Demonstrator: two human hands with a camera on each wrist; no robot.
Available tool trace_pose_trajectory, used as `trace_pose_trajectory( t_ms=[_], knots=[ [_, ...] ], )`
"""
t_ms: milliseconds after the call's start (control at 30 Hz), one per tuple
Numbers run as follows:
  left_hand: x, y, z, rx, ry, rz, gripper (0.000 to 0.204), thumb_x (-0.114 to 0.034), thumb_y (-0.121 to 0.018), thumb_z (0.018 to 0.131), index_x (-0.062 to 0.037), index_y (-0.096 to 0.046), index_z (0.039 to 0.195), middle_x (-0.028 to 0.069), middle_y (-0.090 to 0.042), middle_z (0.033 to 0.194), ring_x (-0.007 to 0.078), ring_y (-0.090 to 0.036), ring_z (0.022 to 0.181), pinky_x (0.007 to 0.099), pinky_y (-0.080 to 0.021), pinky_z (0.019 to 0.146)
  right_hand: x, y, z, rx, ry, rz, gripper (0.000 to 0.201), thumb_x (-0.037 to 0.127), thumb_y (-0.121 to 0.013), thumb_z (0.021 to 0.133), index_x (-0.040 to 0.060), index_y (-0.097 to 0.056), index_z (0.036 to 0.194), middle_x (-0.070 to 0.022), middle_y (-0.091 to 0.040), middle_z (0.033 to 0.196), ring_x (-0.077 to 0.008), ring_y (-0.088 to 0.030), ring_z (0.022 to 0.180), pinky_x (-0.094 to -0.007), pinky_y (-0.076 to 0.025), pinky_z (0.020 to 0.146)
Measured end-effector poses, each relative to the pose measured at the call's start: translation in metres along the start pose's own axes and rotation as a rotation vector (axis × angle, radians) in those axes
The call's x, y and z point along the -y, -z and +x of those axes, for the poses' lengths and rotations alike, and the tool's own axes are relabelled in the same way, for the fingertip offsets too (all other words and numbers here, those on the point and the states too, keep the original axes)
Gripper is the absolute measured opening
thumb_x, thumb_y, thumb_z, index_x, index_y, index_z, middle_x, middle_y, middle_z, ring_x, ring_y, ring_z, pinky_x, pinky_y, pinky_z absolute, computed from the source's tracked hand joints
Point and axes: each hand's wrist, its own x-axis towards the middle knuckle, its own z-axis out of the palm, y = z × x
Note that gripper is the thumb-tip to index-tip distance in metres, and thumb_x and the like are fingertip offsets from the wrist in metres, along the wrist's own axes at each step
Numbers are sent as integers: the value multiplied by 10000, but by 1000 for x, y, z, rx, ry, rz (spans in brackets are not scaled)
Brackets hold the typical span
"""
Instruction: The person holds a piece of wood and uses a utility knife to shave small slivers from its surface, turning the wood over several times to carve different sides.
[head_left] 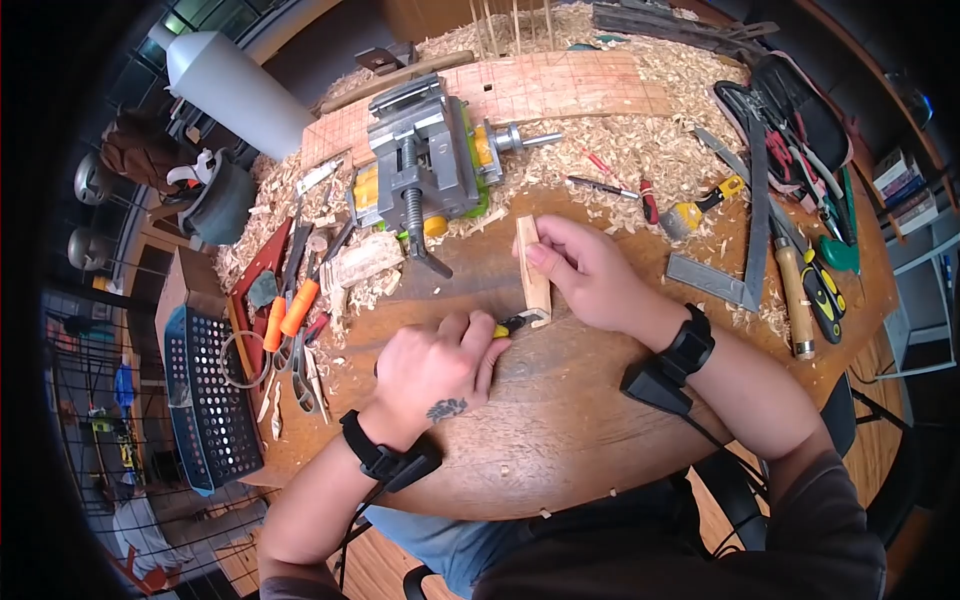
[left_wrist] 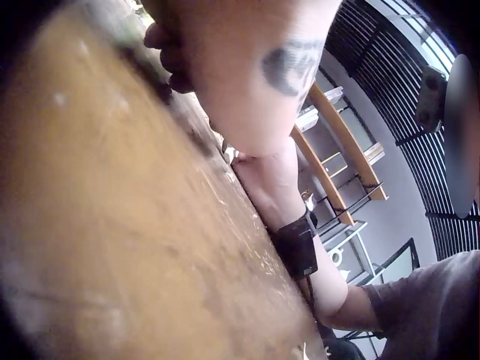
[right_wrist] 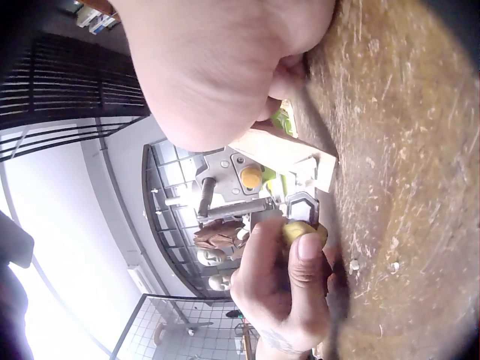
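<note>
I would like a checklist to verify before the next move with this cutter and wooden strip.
1. Left hand grips the yellow-and-black cutter: ok.
2. Right hand holds the wooden strip: ok.
3. Right fingers away from the cutter's tip: ok, they are on the upper part, the tip is at the lower end.
4. Strip clamped in the vise: not ok, it is only hand-held.
5. Gloves worn: not ok, both hands are bare.
6. Blade sharp: cannot tell.
</note>
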Motion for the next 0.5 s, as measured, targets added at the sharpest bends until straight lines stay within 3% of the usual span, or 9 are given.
trace_pose_trajectory(
  t_ms=[167,233,267,333,467,500],
  knots=[
    [-4,1,-2,64,-41,50,241,-302,-722,932,-89,-618,890,84,-612,711,286,-649,558,402,-518,477,10,4,0,17,-33,-77,206,187,-587,1063,-8,-654,1071,-126,-700,876,-183,-634,747,-346,-498,692],
    [-3,-2,-3,10,-80,71,256,-332,-686,956,-109,-595,868,73,-603,668,241,-648,503,377,-509,431,17,7,-1,63,-61,-92,256,219,-554,1106,-5,-641,1196,-37,-698,1040,-65,-611,946,-265,-514,847],
    [-2,-2,-2,6,-79,73,256,-332,-686,956,-109,-595,868,73,-603,668,241,-648,503,377,-509,431,14,7,0,64,-57,-94,256,219,-554,1106,-5,-641,1196,-37,-698,1040,-65,-611,946,-265,-514,847],
    [-2,-2,-2,-17,-87,43,263,-334,-684,960,-108,-593,862,71,-598,666,247,-642,497,380,-506,430,4,2,0,-6,3,-66,210,189,-592,1064,-9,-662,1081,-124,-714,889,-181,-647,756,-336,-512,705],
    [-5,10,6,-51,-25,38,259,-323,-691,960,-105,-592,860,73,-609,692,251,-646,513,378,-508,435,8,1,-1,-42,30,-25,203,182,-604,1061,-12,-663,1073,-117,-710,868,-164,-642,735,-325,-511,690],
    [-6,14,9,-75,4,21,255,-306,-715,944,-94,-603,858,87,-613,708,286,-643,538,397,-506,462,10,4,-1,19,-51,-38,217,187,-589,1078,-8,-658,1141,-69,-702,944,-107,-627,820,-285,-510,744]
  ],
)
